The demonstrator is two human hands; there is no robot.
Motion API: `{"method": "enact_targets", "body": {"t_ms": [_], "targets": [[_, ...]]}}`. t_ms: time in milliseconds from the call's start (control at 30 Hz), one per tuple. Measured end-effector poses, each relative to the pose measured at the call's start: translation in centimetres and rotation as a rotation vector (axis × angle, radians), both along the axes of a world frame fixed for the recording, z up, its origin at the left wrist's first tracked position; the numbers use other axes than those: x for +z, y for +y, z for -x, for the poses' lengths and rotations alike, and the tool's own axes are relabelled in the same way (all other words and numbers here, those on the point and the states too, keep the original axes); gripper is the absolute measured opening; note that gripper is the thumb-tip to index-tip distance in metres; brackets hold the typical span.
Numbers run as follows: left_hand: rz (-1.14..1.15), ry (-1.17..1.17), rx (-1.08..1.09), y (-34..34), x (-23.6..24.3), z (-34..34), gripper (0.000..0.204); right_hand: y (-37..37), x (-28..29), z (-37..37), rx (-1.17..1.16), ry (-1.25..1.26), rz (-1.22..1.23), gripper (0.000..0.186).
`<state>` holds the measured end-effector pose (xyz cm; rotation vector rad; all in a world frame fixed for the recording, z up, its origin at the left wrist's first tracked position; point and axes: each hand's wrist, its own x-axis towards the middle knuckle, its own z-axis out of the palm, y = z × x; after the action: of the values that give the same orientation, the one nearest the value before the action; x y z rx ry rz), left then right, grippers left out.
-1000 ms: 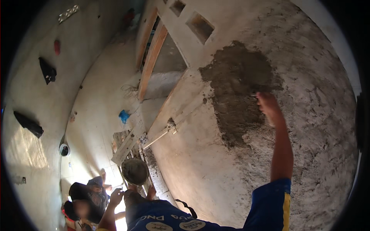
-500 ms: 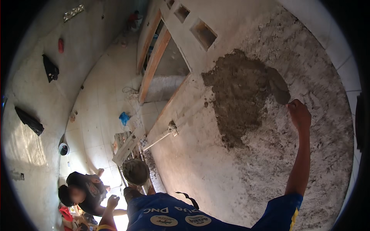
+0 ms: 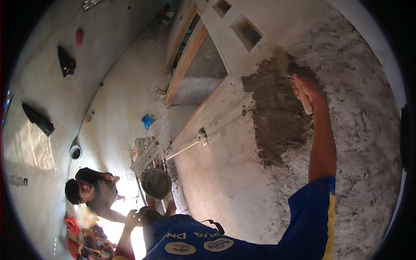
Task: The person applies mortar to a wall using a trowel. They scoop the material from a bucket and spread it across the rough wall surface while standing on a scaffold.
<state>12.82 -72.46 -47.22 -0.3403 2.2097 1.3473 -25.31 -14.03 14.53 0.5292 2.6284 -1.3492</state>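
Observation:
My right hand (image 3: 308,89) is closed around the wooden handle of a trowel (image 3: 306,103), arm stretched out to the wall. The trowel's blade is smeared by motion against the upper part of a dark, wet mortar patch (image 3: 277,117). Rough, unplastered-looking wall surface (image 3: 355,143) spreads to the right of the patch. Low on the left, my left hand (image 3: 131,219) is near my body with its fingers curled in; whether anything is in them is hidden. A round bucket of grey mortar (image 3: 156,183) stands just beyond it, on a slatted wooden platform.
A plank (image 3: 149,157) lies across the platform (image 3: 139,145). A long-handled tool (image 3: 184,150) leans toward the wall. At lower left a person in dark clothes (image 3: 102,190) is close to my left arm. Beyond are a blue bag (image 3: 147,121), a white bucket (image 3: 76,151) and wood-framed openings (image 3: 186,60).
My right hand has moved up and left with the trowel, from the patch's right edge to its upper part. My left hand has risen slightly. The view has shifted, and the person's head has turned.

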Motion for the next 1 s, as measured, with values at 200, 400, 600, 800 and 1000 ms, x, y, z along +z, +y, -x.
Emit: {"method": "enact_targets", "body": {"t_ms": [200,400,600,800,1000], "targets": [[0.288,-0.257,0.081,-4.6,-3.6,-11.4,0.031,-1.7,-3.8,1.6,-0.156,0.363,-0.333,0.032],[0.241,-0.298,0.015,-1.6,-2.3,-8.1,0.039,3.6,-6.3,0.2,-0.267,0.208,-0.471,0.037],[0.02,-0.231,-0.033,-2.3,-3.5,-3.6,0.039,5.8,0.7,-6.9,-0.293,0.111,-0.503,0.035],[0.074,0.001,-0.14,-1.3,-3.2,1.3,0.043,4.9,5.5,-11.6,-0.34,0.14,-0.968,0.035],[0.126,0.099,-0.217,-1.5,-2.8,2.6,0.041,-1.9,7.3,-13.5,-0.178,0.169,-1.36,0.035]]}}
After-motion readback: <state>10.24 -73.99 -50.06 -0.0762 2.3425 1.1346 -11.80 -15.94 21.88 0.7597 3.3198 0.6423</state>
